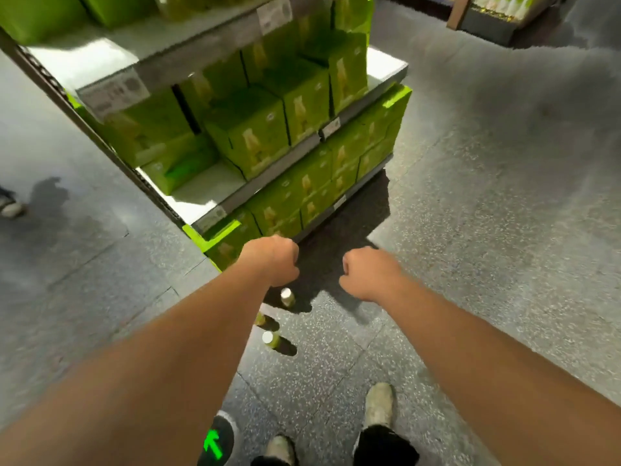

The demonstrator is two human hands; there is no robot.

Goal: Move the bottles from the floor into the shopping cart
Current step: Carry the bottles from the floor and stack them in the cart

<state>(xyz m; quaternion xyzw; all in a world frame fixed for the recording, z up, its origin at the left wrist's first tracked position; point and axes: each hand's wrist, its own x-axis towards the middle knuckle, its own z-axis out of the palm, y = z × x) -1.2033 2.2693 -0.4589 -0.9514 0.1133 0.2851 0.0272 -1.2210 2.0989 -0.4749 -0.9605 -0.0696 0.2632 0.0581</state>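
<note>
Three small bottles with yellow-green contents stand upright on the grey floor in a short row. The far bottle [287, 297] has a white cap and sits just below my left hand [274, 260]. The middle bottle [260, 318] is partly hidden behind my left forearm. The near bottle [271, 340] also has a white cap. My left hand and my right hand [368, 274] are stretched forward above the floor, both with fingers curled under like fists, and nothing shows in either. No shopping cart is in view.
A shelf rack [285, 156] stacked with green boxes stands straight ahead, its base just beyond the bottles. My two shoes [378, 405] are at the bottom. A green arrow marker [215, 442] lies on the floor. Another person's foot [11, 208] shows at the left edge.
</note>
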